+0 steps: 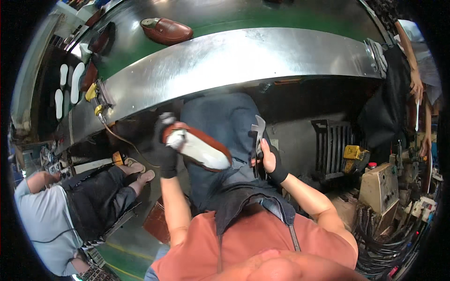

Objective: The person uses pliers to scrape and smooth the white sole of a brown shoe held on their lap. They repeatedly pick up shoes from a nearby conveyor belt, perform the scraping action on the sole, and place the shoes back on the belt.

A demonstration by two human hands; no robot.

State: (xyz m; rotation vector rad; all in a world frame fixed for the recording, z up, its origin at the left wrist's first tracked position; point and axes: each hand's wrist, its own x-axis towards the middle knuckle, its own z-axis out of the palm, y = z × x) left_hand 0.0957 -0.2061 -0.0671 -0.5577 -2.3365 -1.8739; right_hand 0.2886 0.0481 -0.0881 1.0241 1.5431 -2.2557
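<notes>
Close in front of my body, a brown leather shoe (226, 152) is held bottom up, its long white underside (201, 151) facing me. My left hand (165, 145), in a dark fingerless glove, is closed round the heel end; motion smears it a little. To the right of the toe, my right hand (269, 158) grips a pair of metal lasting pincers (258, 129), jaws pointing up and away from me. The pincers and the shoe are apart. Dark trousers (220, 112) lie beneath both hands.
A curved metal ledge (225, 54) borders a green belt (211, 21) carrying a brown shoe (167, 31). A yellow hand tool (93, 97) with a hose and several white insoles (76, 83) are left. A co-worker (51, 210) sits left; another person's arm (413, 70) and a control box (378, 187) are right.
</notes>
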